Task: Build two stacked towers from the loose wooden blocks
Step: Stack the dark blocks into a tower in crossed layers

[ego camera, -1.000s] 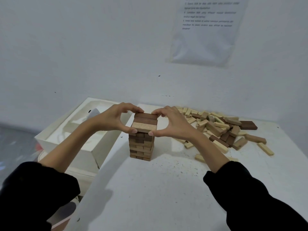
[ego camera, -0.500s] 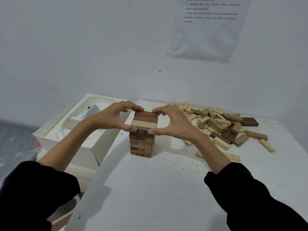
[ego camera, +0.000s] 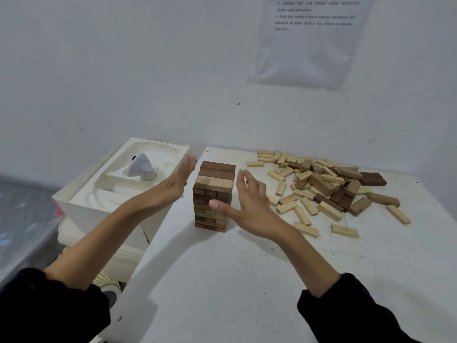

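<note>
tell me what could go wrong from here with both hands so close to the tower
1. The right hand is open with its thumb across the front of the tower; a careless pull could nudge layers askew.
2. The tower stands near the left edge of the table, so a topple that way may spill over the edge.

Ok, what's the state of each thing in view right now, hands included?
Tower: upright, one only, gripped by neither hand.
Left hand: open, fingers straight, left of the tower, apart from it.
Right hand: open, fingers spread; thumb crosses the tower's front, contact unclear.
Loose blocks: scattered flat, right of the tower.
White box: open-topped, a white device inside.
</note>
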